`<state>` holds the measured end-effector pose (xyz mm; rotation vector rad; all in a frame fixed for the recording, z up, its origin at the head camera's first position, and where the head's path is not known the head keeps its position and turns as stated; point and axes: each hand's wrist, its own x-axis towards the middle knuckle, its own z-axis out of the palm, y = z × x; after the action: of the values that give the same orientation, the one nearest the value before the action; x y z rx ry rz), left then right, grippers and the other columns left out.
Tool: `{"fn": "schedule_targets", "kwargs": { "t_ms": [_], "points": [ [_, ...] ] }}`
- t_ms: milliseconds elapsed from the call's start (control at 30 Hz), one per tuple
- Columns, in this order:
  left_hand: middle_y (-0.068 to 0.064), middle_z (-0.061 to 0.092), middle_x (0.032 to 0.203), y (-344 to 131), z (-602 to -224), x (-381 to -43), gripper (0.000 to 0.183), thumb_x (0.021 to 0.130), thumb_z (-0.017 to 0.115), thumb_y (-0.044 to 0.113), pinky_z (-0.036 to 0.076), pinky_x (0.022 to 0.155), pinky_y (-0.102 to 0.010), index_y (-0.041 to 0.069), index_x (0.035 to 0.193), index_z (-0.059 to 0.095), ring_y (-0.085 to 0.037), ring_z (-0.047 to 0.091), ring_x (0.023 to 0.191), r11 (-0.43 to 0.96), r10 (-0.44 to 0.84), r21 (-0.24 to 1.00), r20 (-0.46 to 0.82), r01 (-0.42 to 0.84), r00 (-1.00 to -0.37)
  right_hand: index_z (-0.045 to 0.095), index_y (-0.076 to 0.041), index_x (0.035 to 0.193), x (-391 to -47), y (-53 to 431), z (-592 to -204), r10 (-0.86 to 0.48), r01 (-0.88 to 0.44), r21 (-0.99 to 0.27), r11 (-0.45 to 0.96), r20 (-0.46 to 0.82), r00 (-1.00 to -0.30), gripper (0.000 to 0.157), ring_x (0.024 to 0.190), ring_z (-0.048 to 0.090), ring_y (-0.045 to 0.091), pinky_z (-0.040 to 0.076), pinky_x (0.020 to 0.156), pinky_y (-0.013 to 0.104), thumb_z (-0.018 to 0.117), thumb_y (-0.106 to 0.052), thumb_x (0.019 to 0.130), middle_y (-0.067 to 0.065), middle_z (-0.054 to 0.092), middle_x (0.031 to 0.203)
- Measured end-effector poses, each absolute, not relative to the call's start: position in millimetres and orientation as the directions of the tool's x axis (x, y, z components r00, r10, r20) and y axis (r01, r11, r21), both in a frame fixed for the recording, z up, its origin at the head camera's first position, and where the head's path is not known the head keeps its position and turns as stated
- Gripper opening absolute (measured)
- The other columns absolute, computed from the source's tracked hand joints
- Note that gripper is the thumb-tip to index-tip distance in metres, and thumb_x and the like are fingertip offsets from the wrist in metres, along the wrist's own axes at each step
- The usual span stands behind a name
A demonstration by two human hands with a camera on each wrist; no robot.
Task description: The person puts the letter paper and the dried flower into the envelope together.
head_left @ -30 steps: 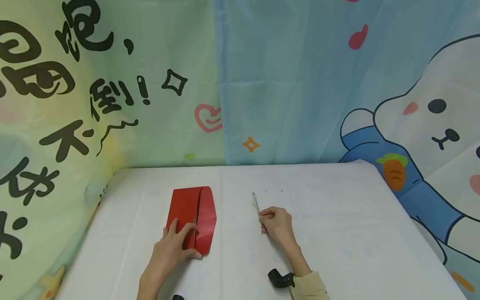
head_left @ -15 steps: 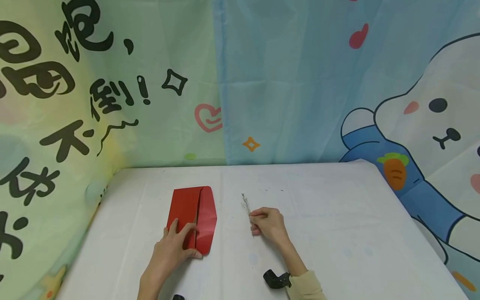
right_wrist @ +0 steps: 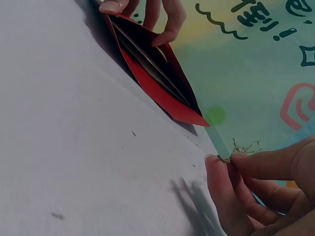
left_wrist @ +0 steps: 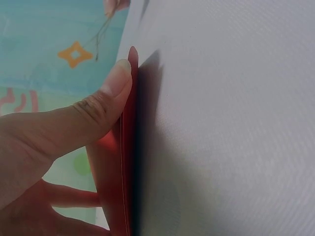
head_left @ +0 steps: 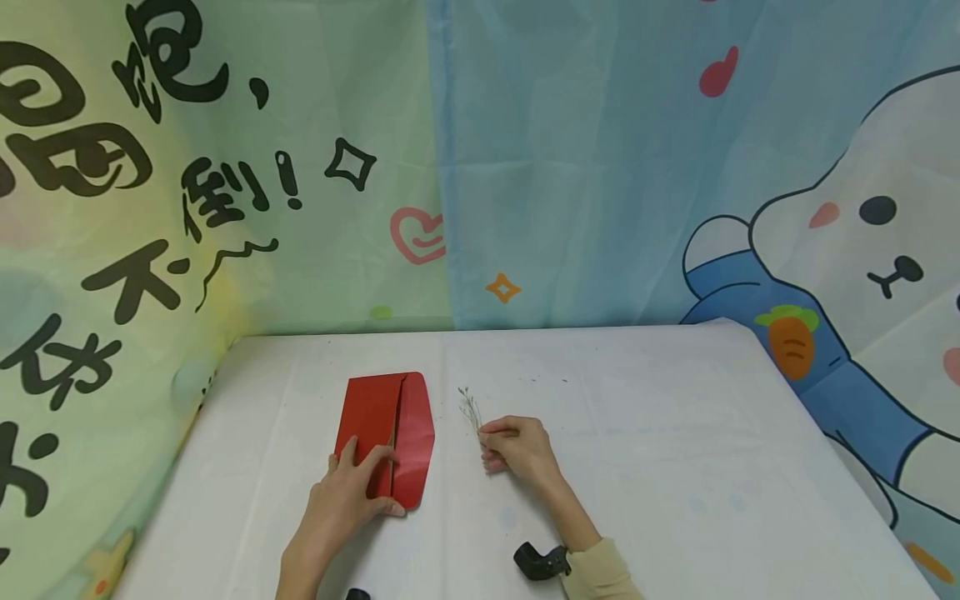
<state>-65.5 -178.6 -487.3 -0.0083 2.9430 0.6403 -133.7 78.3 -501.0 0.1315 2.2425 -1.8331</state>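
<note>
On the white table lies a red envelope [head_left: 371,408], its flap folded out to the right. My left hand [head_left: 341,496] holds it at the near end, thumb on the flap's edge and index finger at the mouth. The right wrist view shows the envelope's mouth [right_wrist: 189,104] spread apart, with a pale sheet [right_wrist: 147,66] inside. A thin dried sprig [head_left: 469,407] is pinched between thumb and fingertips of my right hand [head_left: 521,450], to the right of the flap. Its fine branched tips point up and away, and the stem's lower end is hidden by the fingers.
Small dark crumbs [right_wrist: 58,216] are scattered on the white tabletop [head_left: 675,467]. A black wrist camera [head_left: 542,562] sits at the right sleeve. Printed cloth [head_left: 570,167] hangs behind and to the left of the table.
My right hand has moved left with the sprig, closer to the envelope's flap. The left hand and the envelope have stayed in place.
</note>
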Motion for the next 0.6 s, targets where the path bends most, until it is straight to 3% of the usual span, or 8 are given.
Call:
{"fn": "schedule_targets", "kwargs": {
  "t_ms": [600],
  "points": [
    [-0.028,0.040,0.144,-178.6,-487.9,-67.0,0.069,0.062,0.088,0.046,0.051,0.078,-0.064,0.032,0.122,0.056,-0.063,0.038,0.126,0.911,0.016,0.411,-0.117,-0.034,-0.993,0.069,0.006,0.098,-132.7,56.5,-498.4,-0.142,0.214,-0.962,0.171,-0.239,-0.961,0.015,0.062,0.071,0.019,0.060,0.061,0.035,0.068,-0.005,0.087,0.019,0.072,0.080]
  ]
}}
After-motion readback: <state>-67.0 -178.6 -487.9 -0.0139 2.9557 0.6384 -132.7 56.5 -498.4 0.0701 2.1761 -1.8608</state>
